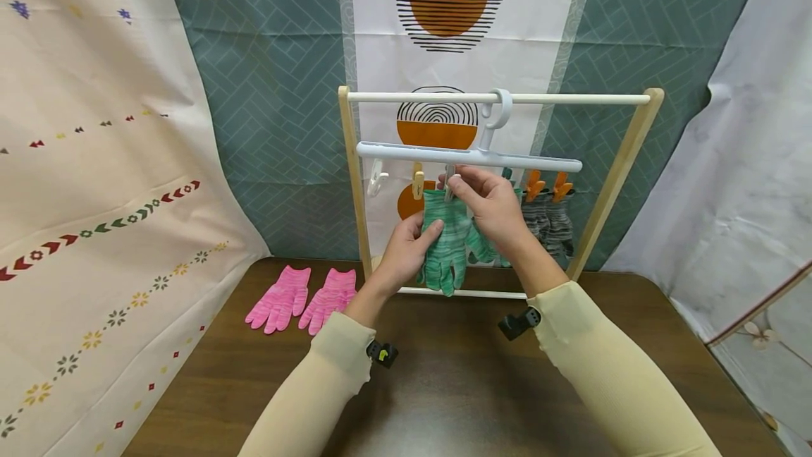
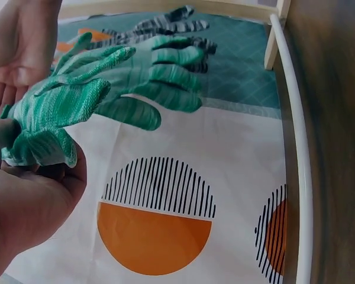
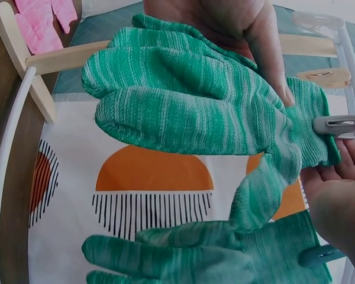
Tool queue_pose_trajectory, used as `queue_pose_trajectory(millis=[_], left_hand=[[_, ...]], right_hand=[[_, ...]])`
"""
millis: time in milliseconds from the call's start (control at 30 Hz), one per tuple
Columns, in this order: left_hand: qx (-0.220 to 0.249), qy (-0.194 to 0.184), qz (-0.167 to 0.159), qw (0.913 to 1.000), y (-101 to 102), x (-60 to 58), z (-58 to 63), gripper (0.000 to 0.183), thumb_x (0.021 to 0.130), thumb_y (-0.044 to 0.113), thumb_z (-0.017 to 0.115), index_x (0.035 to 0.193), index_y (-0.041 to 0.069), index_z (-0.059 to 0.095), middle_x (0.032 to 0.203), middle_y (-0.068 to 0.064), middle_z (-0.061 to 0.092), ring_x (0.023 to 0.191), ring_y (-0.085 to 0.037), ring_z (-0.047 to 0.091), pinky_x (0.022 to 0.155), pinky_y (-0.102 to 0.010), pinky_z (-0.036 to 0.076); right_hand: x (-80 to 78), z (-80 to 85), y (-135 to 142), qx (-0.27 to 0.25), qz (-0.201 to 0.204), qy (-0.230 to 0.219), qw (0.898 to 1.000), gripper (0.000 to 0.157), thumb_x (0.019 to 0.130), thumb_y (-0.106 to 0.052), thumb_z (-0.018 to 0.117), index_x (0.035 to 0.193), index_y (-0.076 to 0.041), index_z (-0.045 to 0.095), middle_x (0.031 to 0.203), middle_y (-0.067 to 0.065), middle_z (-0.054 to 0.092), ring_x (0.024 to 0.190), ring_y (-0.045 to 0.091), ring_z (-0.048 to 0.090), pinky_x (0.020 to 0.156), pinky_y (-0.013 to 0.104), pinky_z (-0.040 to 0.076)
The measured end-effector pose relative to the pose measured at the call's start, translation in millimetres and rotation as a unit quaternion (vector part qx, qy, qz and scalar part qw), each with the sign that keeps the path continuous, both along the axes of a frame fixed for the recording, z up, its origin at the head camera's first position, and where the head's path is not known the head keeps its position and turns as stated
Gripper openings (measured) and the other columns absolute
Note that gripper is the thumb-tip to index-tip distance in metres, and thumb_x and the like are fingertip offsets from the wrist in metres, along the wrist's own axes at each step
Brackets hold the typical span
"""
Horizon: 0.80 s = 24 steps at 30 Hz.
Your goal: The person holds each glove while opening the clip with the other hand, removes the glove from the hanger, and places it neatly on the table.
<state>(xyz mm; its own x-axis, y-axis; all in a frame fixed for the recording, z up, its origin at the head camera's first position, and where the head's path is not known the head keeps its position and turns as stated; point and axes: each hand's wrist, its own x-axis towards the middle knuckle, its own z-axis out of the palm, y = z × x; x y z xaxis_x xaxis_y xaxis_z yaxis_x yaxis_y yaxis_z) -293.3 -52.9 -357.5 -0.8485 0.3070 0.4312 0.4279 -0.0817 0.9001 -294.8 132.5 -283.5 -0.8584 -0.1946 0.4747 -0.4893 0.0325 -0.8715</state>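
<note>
Fingers of the left hand pinch a green glove just below the pale hanger, while those of the right hand grip a grey clip at its cuff. Another green glove hangs beside it, and two pink gloves lie on the table.

Holding with left hand 1 green glove, pinching with right hand 1 clip at its cuff, beneath the hanger.
</note>
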Motion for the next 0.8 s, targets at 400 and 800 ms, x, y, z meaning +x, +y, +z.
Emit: queue_pose_trajectory(millis=[400,800], left_hand=[[-0.006,0.009,0.051,0.9986,-0.5,6.7,-0.9,0.03,0.11,0.02,0.061,0.131,-0.002,0.065,0.111,-0.016,0.076,0.092,-0.02,0.07,0.082,-0.03,0.059],[-0.004,-0.006,0.067,0.9977,-0.6,9.5,-2.6,0.028,0.108,0.019,0.065,0.127,-0.001,0.067,0.107,-0.014,0.078,0.088,-0.019,0.07,0.078,-0.03,0.059]], right_hand=[[0.3,-2.2,-2.8,-0.019,-0.038,0.024,0.999,0.037,0.104,-0.025,0.073,0.134,-0.004,0.071,0.125,0.012,0.075,0.119,0.021,0.069,0.109,0.039,0.05],[-2.8,-6.9,-10.0,-0.028,-0.095,0.05,0.994,0.035,0.099,-0.026,0.079,0.123,-0.001,0.076,0.114,0.009,0.078,0.109,0.018,0.071,0.095,0.03,0.056]])
